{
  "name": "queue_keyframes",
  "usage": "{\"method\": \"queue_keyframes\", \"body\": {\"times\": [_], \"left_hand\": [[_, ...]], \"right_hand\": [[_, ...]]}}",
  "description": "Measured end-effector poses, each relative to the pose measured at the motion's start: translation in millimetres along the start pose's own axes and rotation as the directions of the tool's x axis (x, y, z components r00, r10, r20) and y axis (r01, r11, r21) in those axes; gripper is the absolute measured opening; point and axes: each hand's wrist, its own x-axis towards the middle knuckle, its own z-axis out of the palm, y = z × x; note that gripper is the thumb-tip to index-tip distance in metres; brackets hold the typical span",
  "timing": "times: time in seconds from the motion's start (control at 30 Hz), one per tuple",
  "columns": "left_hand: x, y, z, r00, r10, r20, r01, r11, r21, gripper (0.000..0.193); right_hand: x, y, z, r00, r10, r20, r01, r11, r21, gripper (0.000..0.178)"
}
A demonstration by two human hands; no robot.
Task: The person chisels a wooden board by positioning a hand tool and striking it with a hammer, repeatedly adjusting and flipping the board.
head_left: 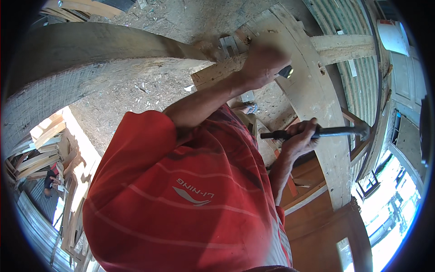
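Note:
My left hand (264,63) is closed around a small dark tool (286,71), only its end showing past my fingers. It rests on a pale curved wooden plank (312,90) that arcs from the top centre down to the right. A straight wooden batten (344,45) crosses the plank near that hand. My right hand (300,136) grips the black handle of a hammer (335,132). The hammer lies level across the plank, its metal head (364,130) pointing right. My red striped shirt (190,195) fills the lower middle.
A thick curved timber beam (90,54) sweeps across the upper left. Sawdust and chips cover the ground (149,90). My sandalled foot (249,108) shows below the plank. Stacked wood offcuts (41,149) and another person (51,180) are at the far left; a corrugated metal wall (362,81) is on the right.

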Motion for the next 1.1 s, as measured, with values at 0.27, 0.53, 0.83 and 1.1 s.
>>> {"method": "queue_keyframes", "body": {"times": [0.27, 0.53, 0.83, 1.1], "left_hand": [[70.4, -61.4, -101.6, 0.701, -0.547, -0.458, 0.314, 0.813, -0.491, 0.029], [39.6, -77.2, -84.7, 0.594, -0.801, 0.074, 0.457, 0.261, -0.851, 0.031], [17.6, -103.5, -54.3, 0.980, -0.192, -0.058, 0.197, 0.976, 0.094, 0.057], [6.7, -130.6, -74.9, 0.727, -0.686, -0.038, 0.647, 0.703, -0.297, 0.050]], "right_hand": [[-23.0, 50.4, -25.8, 0.956, 0.286, 0.063, -0.271, 0.946, -0.180, 0.030], [-11.8, 61.4, -40.3, 0.959, 0.265, 0.096, -0.209, 0.897, -0.389, 0.036], [-7.9, 65.2, -45.0, 0.959, 0.244, 0.144, -0.140, 0.849, -0.509, 0.041], [-5.7, 63.9, -45.6, 0.949, 0.276, 0.153, -0.153, 0.826, -0.542, 0.036]]}}
